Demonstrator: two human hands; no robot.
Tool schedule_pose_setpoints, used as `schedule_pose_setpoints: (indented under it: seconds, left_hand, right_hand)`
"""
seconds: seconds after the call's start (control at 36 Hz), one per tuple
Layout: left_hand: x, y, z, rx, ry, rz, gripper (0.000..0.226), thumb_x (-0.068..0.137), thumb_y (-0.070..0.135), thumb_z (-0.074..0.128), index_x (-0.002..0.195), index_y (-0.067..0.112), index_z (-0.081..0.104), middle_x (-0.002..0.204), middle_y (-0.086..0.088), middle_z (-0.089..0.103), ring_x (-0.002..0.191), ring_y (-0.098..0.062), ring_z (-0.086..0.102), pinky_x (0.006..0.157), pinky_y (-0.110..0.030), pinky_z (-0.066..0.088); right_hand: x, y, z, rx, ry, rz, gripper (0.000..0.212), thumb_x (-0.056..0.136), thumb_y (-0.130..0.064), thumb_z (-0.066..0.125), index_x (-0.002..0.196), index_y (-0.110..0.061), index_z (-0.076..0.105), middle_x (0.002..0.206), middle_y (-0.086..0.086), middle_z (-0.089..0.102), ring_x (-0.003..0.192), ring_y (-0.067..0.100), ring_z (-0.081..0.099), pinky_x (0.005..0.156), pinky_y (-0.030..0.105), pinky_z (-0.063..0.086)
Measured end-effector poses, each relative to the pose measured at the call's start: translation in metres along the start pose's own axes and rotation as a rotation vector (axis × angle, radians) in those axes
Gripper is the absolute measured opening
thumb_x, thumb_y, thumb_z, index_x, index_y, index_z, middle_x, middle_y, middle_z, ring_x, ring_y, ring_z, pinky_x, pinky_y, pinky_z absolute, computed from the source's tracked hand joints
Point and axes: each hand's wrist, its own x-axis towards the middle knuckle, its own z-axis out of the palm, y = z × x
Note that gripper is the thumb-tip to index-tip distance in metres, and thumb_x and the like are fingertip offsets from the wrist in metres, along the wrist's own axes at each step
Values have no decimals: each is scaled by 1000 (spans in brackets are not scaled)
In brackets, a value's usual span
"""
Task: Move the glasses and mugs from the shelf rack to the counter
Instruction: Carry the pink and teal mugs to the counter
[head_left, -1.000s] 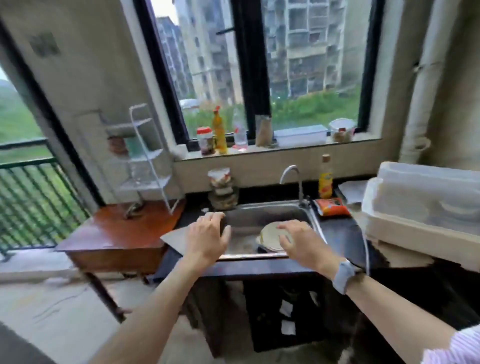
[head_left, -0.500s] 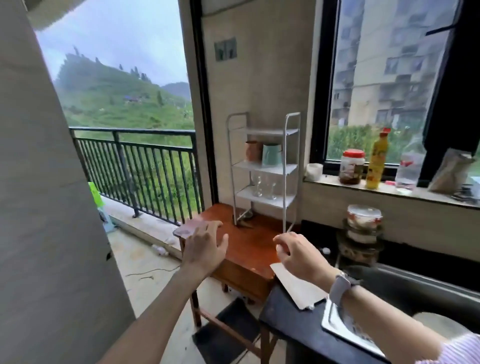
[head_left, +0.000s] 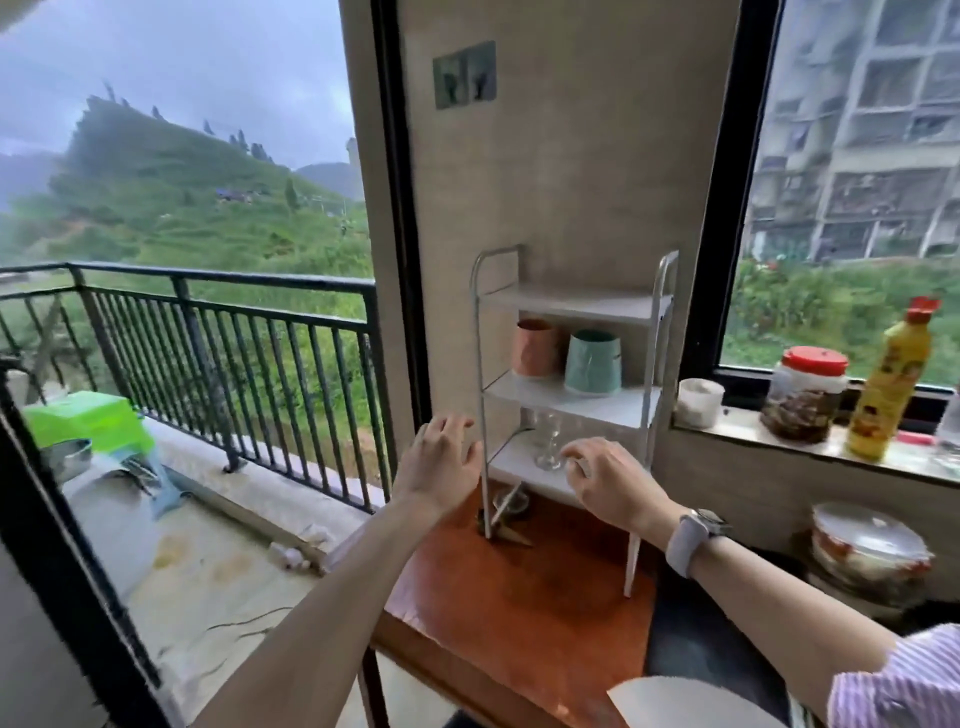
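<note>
Two empty spread hands (head_left: 441, 462) (head_left: 605, 480), white metal rack (head_left: 571, 306), matte ribbed mugs (head_left: 592, 362), clear glasses (head_left: 548, 441)

Both bare forearms reach forward and up from the bottom of the view. The left hand (head_left: 439, 470) is raised, back to the camera, fingers (head_left: 451, 423) spread and empty. The right hand (head_left: 610, 486) is level with it, fingers curled loosely inward, holding nothing. A watch (head_left: 693, 538) bands the right wrist; a striped sleeve (head_left: 904, 686) covers the upper arm.
</note>
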Motion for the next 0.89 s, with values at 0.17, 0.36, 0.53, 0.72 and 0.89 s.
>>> schedule_pose_setpoints:
  seconds: [0.17,0.36,0.53,0.72,0.89]
  left_hand:
    - [86,-32,49,-142,-87,68,32,90,18,50,119,4,54,120,-18,57,110,-34,55,94,-40,44]
    - [174,-43,97,-433,-161,91,29,89,17,53,117,10,56,117,-10,62,98,-16,57,81,-19,40]
    - [224,-31,136,-552,-188,45,42,90,16,52,130,7,43,129,-17,51,112,-29,53,82,-24,35]
    - [271,-22,169,-857,-234,-184,27,94,15,45,120,8,41,116,-10,52,103,-26,52,76,-26,48]
    - [285,-22,181,-931,-138,-289,24,92,19,48,109,2,46,111,-22,59,97,-34,57,83,-43,51]
  right_hand:
    - [64,23,17,-23,73,148,31,90,-21,41,115,-12,57,122,11,60,114,28,52,97,39,43]
    - [138,41,22,88,268,410,36,91,-17,43,124,-4,46,125,20,53,117,36,48,93,40,40]
    - [192,51,29,233,424,522,25,91,-11,45,112,0,52,116,21,60,107,36,55,84,36,42]
    - [232,68,31,519,577,708,24,84,-16,49,60,-15,53,70,8,56,67,23,48,62,28,36]
    - [238,75,30,724,617,760,25,83,-18,56,58,-15,57,67,2,57,71,19,54,70,35,46]
